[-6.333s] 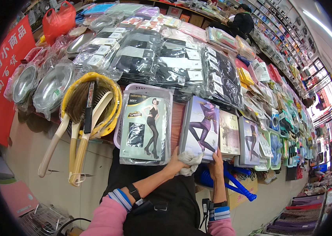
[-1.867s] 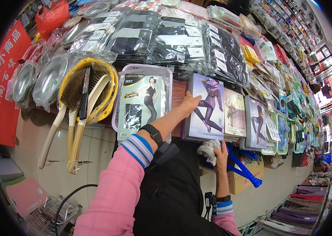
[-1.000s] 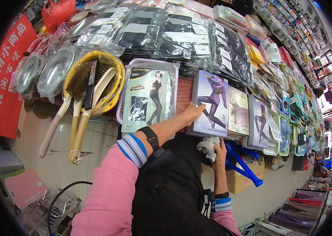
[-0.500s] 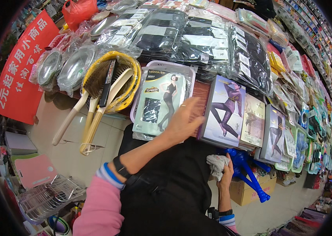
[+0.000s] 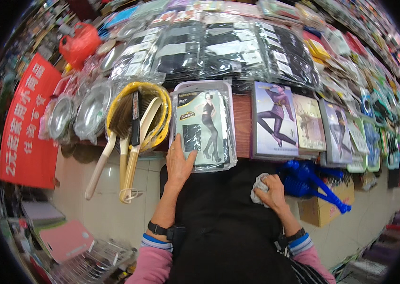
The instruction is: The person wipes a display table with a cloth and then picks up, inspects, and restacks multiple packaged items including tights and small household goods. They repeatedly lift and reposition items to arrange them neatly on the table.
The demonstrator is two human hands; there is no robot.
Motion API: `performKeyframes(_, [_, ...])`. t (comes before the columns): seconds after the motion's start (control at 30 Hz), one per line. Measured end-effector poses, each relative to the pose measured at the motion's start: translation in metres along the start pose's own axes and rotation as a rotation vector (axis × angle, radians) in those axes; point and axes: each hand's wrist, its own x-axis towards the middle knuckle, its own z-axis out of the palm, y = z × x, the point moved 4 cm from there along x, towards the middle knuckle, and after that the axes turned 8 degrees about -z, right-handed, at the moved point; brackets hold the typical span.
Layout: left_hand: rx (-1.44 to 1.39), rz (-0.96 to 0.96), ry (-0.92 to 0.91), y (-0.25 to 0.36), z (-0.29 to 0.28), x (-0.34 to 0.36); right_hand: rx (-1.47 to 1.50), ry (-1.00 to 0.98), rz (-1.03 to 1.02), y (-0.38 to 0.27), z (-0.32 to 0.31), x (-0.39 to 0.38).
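A pale green packet of tights [image 5: 204, 128] in clear film lies on top of a white plastic basket [image 5: 231, 86] at the table's front. My left hand [image 5: 178, 165] rests against the packet's lower left corner, its thumb apart from the other fingers and lying over the front. Off the table's front edge, in front of my black apron, my right hand [image 5: 272, 191] is closed on a crumpled greyish cloth [image 5: 259, 187]. To the right of the packet stands a stack of purple tights boxes [image 5: 275, 120], with a beige box [image 5: 310, 124] beside it.
A yellow-rimmed basket [image 5: 164, 118] with long-handled brushes [image 5: 129, 156] projects over the front edge at left. Wrapped metal bowls [image 5: 93, 106] and a red sign [image 5: 29, 128] lie farther left. Blue plastic stools [image 5: 299, 180] stand by a cardboard box [image 5: 320, 206] below the table at right.
My left hand has moved from the packet's right side to its lower left corner. My right hand, still with the cloth, now shows its back. The view has turned and shifted.
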Motion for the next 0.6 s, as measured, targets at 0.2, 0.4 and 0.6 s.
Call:
performKeyframes(0.2, [-0.079,-0.018,-0.062,-0.01,-0.002,0.012,0.586,-0.019,0.306,-0.015,0.021,0.02])
performKeyframes(0.4, [-0.409,-0.129,-0.065,-0.012,0.003,0.027,0.81,-0.08,0.37,-0.024,0.041,0.071])
performKeyframes(0.6, [-0.968,-0.339,-0.211,-0.019,0.008,0.04,0.847,-0.133,0.376,-0.036,0.054,0.09])
